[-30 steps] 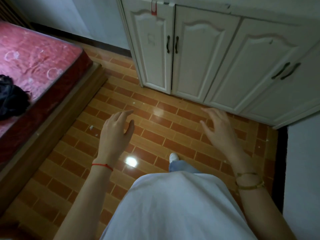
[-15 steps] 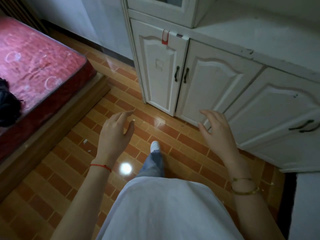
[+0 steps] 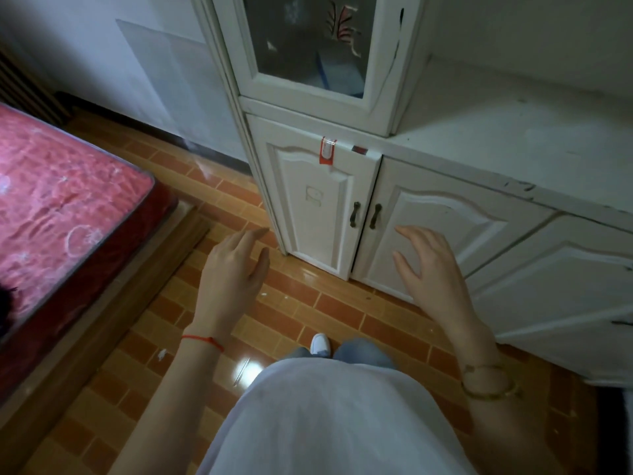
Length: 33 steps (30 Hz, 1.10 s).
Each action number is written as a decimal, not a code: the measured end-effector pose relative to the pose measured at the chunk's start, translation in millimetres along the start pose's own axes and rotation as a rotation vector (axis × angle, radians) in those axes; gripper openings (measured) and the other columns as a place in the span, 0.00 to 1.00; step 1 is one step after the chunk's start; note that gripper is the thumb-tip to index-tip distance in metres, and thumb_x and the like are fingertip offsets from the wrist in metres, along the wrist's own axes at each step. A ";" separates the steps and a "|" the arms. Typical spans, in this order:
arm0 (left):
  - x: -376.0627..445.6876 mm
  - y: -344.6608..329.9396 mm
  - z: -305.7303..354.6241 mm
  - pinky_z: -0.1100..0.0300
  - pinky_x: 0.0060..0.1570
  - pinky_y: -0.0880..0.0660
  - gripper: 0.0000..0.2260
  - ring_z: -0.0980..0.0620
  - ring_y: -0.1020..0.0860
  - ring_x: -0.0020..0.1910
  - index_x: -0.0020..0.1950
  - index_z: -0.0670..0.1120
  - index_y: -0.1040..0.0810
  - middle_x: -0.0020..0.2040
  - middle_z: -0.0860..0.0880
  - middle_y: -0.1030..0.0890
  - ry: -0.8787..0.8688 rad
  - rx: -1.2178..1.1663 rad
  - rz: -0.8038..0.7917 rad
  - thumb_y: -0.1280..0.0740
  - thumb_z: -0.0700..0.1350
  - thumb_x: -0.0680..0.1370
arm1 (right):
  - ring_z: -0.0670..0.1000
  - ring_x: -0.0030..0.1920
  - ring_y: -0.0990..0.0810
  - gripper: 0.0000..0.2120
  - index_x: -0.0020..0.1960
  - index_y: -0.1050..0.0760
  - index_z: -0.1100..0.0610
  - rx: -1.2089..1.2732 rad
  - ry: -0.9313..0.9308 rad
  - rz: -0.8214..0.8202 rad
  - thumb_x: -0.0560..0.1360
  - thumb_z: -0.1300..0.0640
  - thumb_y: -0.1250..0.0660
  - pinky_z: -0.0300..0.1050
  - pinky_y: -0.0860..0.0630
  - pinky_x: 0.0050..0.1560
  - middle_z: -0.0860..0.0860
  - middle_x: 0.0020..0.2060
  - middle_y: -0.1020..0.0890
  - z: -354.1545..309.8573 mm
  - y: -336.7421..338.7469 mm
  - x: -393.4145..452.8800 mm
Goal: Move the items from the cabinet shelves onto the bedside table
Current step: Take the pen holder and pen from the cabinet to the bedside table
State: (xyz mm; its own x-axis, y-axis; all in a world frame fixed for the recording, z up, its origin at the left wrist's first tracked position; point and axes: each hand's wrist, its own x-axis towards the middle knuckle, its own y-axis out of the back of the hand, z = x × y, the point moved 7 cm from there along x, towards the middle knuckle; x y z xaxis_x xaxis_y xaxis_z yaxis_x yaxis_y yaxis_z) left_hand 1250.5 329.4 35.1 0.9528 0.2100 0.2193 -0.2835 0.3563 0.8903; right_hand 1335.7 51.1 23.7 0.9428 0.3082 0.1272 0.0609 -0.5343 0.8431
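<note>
White cabinet [image 3: 329, 214] with closed lower doors and a glass-fronted upper door [image 3: 305, 49]; blurred items show behind the glass. Left hand [image 3: 233, 279] and right hand [image 3: 431, 272] hover before the doors, fingers loosely spread, holding nothing. Red mattress [image 3: 65, 214] at left.

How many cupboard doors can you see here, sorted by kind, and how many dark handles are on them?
Glass-fronted doors: 1, the upper door, closed.
Solid white panel doors: 4, the left pair and two more partly shown at right, all closed.
Dark handles in view: 3, two at the left pair and one cut off at the right edge.
Total: 5 doors, 3 handles.
</note>
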 end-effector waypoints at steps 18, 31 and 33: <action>168.2 37.5 53.5 0.46 0.61 0.24 0.16 0.46 0.23 0.62 0.68 0.48 0.26 0.64 0.47 0.21 -0.152 -0.154 0.157 0.35 0.47 0.80 | 0.46 0.67 0.35 0.20 0.70 0.31 0.54 -0.054 0.089 0.253 0.79 0.55 0.37 0.38 0.40 0.67 0.49 0.65 0.27 -19.2 94.1 125.7; 310.4 214.5 187.4 0.51 0.58 0.23 0.15 0.49 0.22 0.58 0.67 0.45 0.25 0.61 0.46 0.20 -0.516 -0.173 0.719 0.36 0.44 0.80 | 0.51 0.64 0.29 0.19 0.68 0.29 0.57 -0.093 0.412 0.725 0.78 0.57 0.36 0.42 0.34 0.66 0.52 0.62 0.24 -121.0 275.9 211.3; 322.6 243.1 207.9 0.53 0.59 0.24 0.15 0.49 0.22 0.58 0.67 0.44 0.25 0.61 0.46 0.20 -0.561 -0.187 0.793 0.36 0.44 0.80 | 0.51 0.64 0.29 0.19 0.68 0.29 0.57 -0.089 0.428 0.767 0.78 0.56 0.36 0.40 0.35 0.65 0.52 0.62 0.24 -130.8 295.9 220.4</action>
State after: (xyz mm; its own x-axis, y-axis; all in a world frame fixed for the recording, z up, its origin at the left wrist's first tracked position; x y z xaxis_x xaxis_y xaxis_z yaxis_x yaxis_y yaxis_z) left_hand 1511.5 294.5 405.3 0.3796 0.0056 0.9251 -0.8283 0.4474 0.3372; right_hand 1518.7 63.9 369.5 0.5084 0.1676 0.8446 -0.5813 -0.6569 0.4802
